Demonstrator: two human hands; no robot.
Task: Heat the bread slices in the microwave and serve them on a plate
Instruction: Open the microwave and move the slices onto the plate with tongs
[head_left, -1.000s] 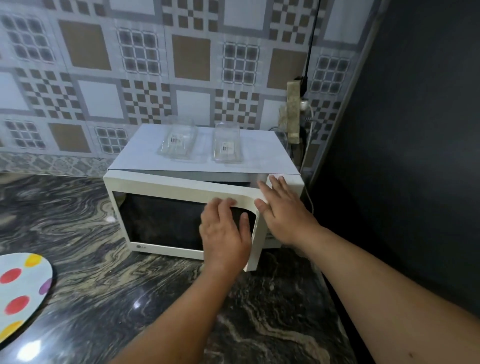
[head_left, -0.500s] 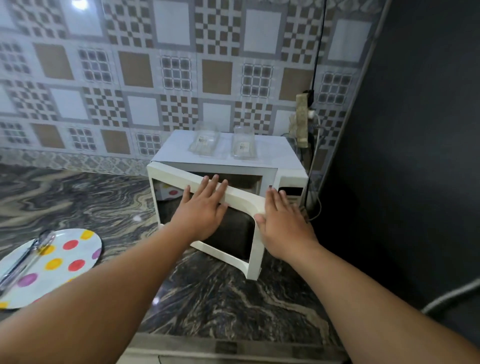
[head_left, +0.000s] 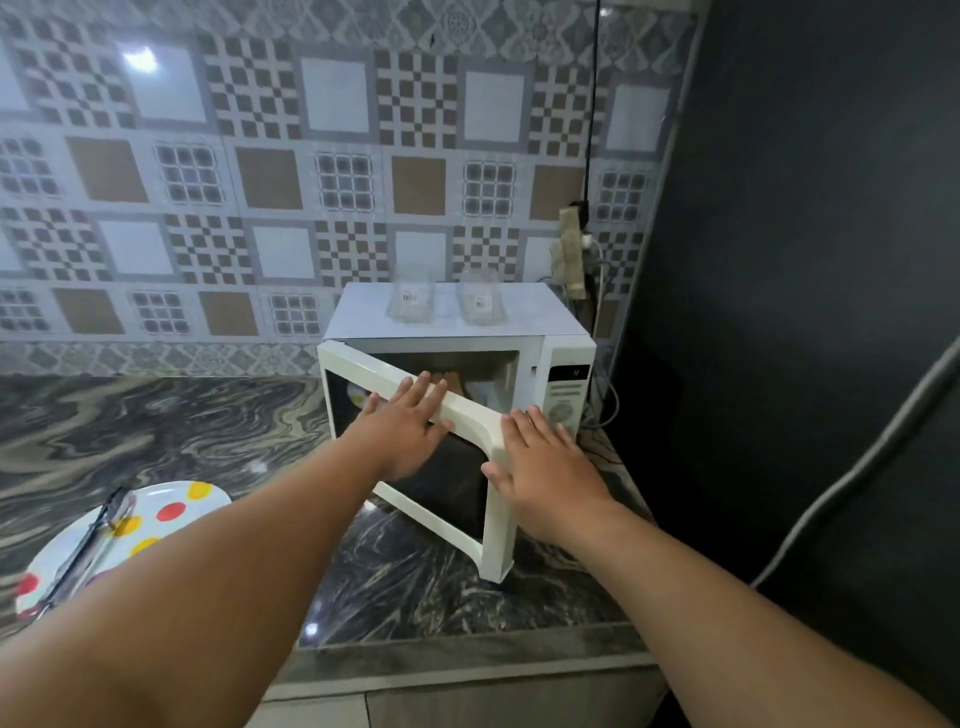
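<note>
Microwave (head_left: 563, 358) with door (head_left: 467, 415) half open; bread (head_left: 451, 381) visible inside. Left hand (head_left: 402, 431) lies flat-fingered on the door's outer face; right hand (head_left: 545, 475), fingers straight, at its free edge. Plate (head_left: 171, 512), holding tongs (head_left: 85, 551), on counter (head_left: 171, 431).

Bread (head_left: 451, 383) mostly hidden behind door (head_left: 467, 415); plate (head_left: 156, 519) part hidden by arm

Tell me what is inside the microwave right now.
Through the half-open door, brown bread shows inside the microwave. The door and the left hand cover the rest of the cavity.
</note>
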